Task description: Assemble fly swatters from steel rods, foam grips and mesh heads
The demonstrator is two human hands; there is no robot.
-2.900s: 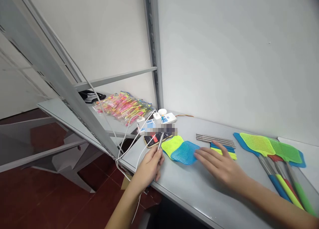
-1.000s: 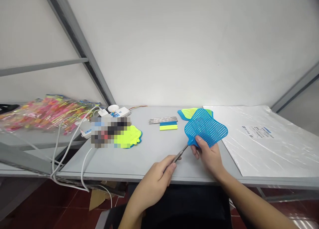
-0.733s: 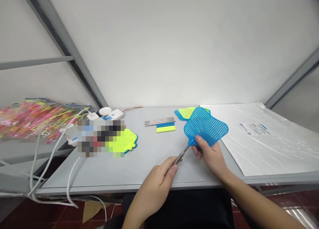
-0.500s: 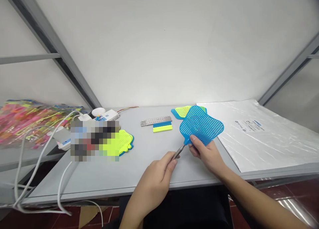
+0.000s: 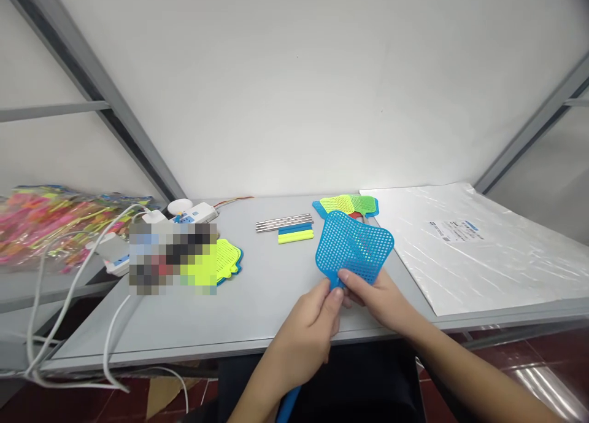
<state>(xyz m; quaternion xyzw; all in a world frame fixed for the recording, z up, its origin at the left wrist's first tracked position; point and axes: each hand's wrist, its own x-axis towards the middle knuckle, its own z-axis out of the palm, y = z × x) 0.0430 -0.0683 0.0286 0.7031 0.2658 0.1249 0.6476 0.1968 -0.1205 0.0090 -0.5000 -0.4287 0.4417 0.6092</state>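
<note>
A blue fly swatter with a perforated head (image 5: 354, 245) is held up over the table's front part. My left hand (image 5: 306, 325) is closed round its neck, just under the head, and hides the metal rod. A blue handle (image 5: 289, 404) sticks out below that hand. My right hand (image 5: 386, 300) pinches the lower right of the head, its thumb on the front face. Behind lie several metal rods (image 5: 283, 222) beside blue tubes (image 5: 294, 229) and yellow tubes (image 5: 295, 236). A pile of swatters (image 5: 338, 204) in yellow, green and blue lies at the back.
Yellow and blue swatter heads (image 5: 229, 260) are stacked on the left, next to a blurred patch. Power strips (image 5: 200, 214) and white cables (image 5: 41, 325) run along the left side. Bagged colourful items (image 5: 64, 226) sit far left. A white plastic package (image 5: 460, 257) covers the right side.
My left hand has slid up the metal rod to the base of the head. The swatter has come slightly lower and left, more upright, and its blue handle now shows below.
</note>
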